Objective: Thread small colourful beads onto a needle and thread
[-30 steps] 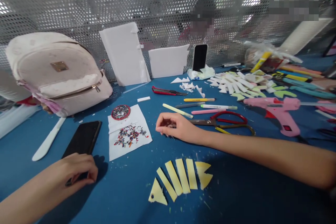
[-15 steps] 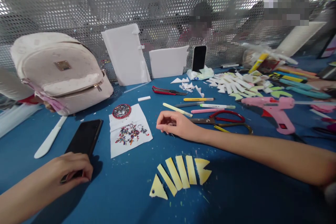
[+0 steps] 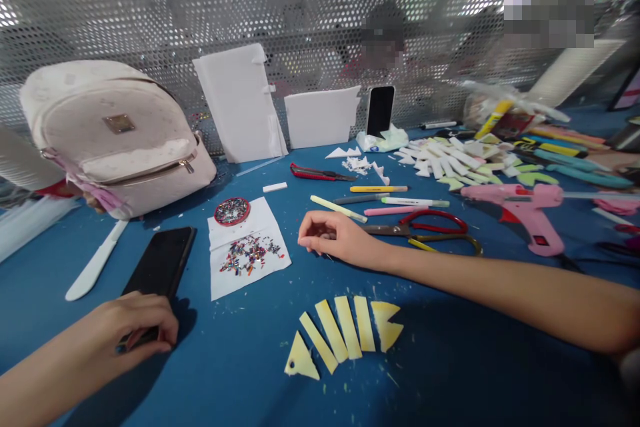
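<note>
My left hand (image 3: 133, 327) rests over the lower end of a black phone (image 3: 163, 257), fingers curled and thumb and fingertips close together; whether it grips anything is hidden. My right hand (image 3: 333, 237) lies on the blue table with its fingers curled in, just left of the scissors (image 3: 435, 217); anything inside the curl is too small to make out. Yellow cut pieces (image 3: 347, 327) form a fish shape in front of me, with a dark eye on the head piece. Between my hands, a white paper (image 3: 270, 223) holds colorful bits (image 3: 250, 255) and a red-rimmed round dish (image 3: 232, 211).
A pale backpack (image 3: 120, 140) and white plastic knife (image 3: 95, 263) are at left. Behind stand white boards (image 3: 240, 103) and another phone (image 3: 380, 110). Markers (image 3: 380, 189), a red cutter (image 3: 315, 173), foam scraps (image 3: 450, 157) and a pink glue gun (image 3: 535, 213) lie right of center.
</note>
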Motion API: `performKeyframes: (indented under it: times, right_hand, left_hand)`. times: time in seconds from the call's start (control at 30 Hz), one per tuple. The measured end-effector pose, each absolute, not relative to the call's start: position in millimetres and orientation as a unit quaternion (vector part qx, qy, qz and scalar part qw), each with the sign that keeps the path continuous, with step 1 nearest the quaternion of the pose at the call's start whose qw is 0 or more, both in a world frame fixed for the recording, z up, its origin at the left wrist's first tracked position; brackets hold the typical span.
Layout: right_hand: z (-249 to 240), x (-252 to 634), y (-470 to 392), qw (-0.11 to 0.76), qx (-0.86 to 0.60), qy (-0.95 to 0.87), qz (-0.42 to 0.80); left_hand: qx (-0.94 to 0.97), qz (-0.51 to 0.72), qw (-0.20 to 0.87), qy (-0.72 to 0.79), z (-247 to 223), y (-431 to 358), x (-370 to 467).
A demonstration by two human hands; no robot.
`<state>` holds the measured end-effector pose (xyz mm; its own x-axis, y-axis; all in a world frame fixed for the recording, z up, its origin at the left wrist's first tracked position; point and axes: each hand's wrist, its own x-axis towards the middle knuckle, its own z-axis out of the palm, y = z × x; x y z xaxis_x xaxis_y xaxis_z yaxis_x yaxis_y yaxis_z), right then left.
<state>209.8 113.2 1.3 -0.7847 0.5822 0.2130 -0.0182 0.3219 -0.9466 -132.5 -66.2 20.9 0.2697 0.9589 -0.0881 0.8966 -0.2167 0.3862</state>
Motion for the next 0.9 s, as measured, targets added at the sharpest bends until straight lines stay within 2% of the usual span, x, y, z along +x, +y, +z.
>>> performKeyframes:
  times: [0.2, 0.4, 0.5, 0.67, 0.9]
  right_hand:
    - [1, 211, 114, 0.268, -0.182, -0.769, 0.552]
    - [1, 211, 113, 0.265, -0.185, -0.769, 0.552]
    - [1, 211, 113, 0.267, -0.183, -0.769, 0.551]
    - [1, 210, 113, 0.27, -0.182, -0.769, 0.551]
    - [-1, 210, 114, 0.277, -0.18, -0.77, 0.546]
  left_hand:
    - [0.773, 0.123, 0.168, 0.599, 19, -70, -126]
    - [0.777, 0.105, 0.168, 0.597, 19, -75, -120]
    - [0.77, 0.151, 0.154, 0.6, 24, -72, -114]
    - [0.801, 0.118, 0.157, 0.566, 40, -44, -108]
    - [0.846, 0.178, 0.146, 0.481, 33, 14, -53]
